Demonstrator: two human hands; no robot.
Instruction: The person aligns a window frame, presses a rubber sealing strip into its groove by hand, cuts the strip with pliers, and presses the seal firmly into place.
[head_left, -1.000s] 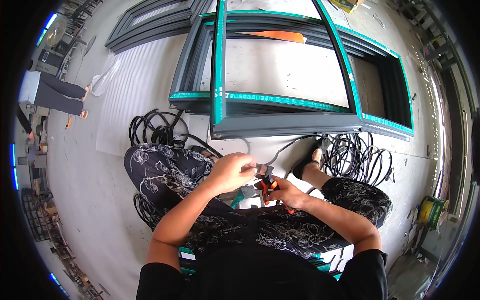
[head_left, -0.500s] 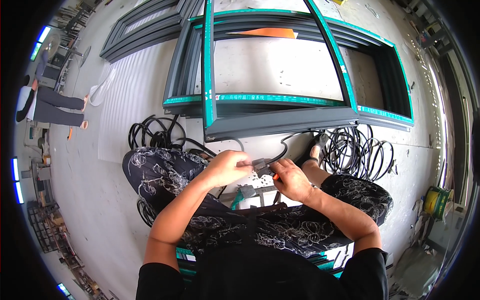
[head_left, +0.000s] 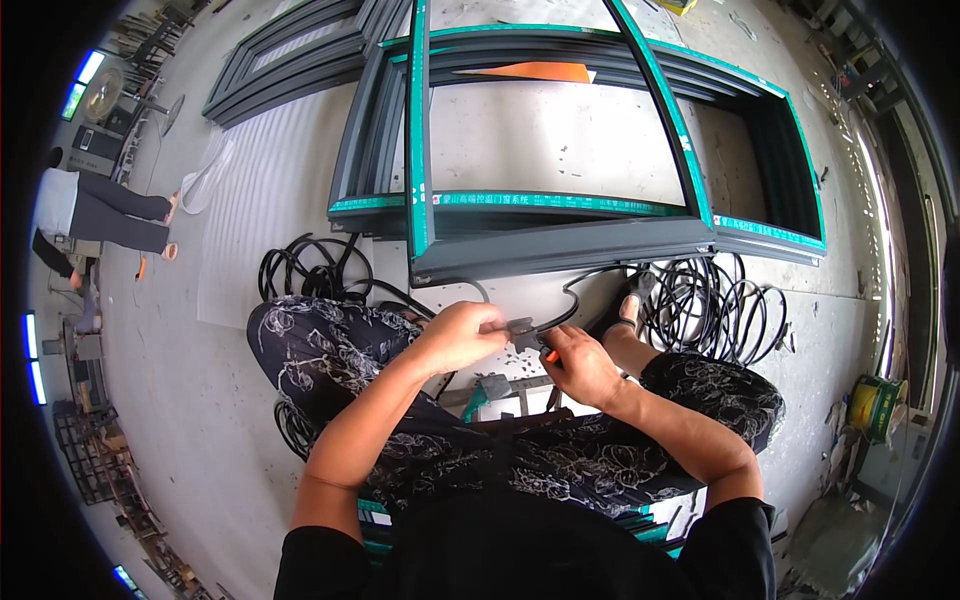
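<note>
My left hand point(head_left: 467, 335) is closed in a pinch on the end of a black rubber strip point(head_left: 568, 300), just above my lap. My right hand point(head_left: 583, 368) grips a hand tool point(head_left: 525, 341) with a dark grey head and a bit of orange at its handle; its exact kind is hard to make out. The tool's head meets the strip beside my left fingertips. From there the strip curves away to the right under the grey window frame point(head_left: 560, 247) with green edge tape, which stands tilted in front of me.
Coils of black strip lie on the right point(head_left: 712, 308) and left point(head_left: 312, 268) of my legs. An orange piece point(head_left: 540, 71) rests within the stacked frames. Dark scraps dot the floor below my hands. A green-yellow drum point(head_left: 876, 408) stands far right; a person point(head_left: 110, 212) is far left.
My hands and the tool stay at nearly the same spot, with the strip still between them. At far left, the other person's arm has come down.
</note>
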